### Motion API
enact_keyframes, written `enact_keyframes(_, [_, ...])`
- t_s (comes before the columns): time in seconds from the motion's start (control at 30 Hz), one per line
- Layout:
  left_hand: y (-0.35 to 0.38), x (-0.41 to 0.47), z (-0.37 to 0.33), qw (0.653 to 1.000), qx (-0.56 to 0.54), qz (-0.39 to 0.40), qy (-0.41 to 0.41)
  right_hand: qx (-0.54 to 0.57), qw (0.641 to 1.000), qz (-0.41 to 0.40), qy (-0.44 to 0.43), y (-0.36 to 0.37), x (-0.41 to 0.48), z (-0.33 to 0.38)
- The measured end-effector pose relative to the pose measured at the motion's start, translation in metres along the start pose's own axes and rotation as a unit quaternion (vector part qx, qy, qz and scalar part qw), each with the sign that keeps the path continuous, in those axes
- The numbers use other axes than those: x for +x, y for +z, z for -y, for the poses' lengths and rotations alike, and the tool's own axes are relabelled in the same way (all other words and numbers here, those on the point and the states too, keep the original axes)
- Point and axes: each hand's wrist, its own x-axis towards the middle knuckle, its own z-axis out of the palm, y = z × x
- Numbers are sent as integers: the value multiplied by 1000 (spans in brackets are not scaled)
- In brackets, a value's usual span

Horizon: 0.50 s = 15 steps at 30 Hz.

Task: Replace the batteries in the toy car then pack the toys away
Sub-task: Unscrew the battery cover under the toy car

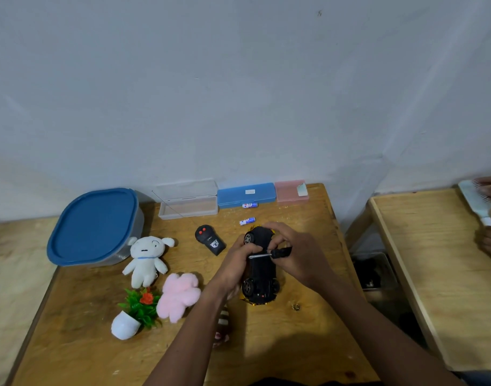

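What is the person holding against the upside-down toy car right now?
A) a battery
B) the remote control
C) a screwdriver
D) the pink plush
C: the right hand holds a small screwdriver with a black handle, its metal shaft laid across the toy car, which lies wheels up and is steadied by the left hand. The two batteries lie loose on the table.

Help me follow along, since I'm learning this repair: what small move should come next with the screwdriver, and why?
Probably turn the screwdriver to loosen the battery cover screw. The toy car lies upside down, steadied by the left hand, while the right hand holds the tool's tip against its underside. Two batteries wait loose on the table.
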Motion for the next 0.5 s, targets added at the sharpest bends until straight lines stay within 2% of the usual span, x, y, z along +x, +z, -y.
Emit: enact_keyframes(0.5, [-3, -4, 9, 1000, 17, -12, -10, 31, 998, 39, 27, 7, -1, 3])
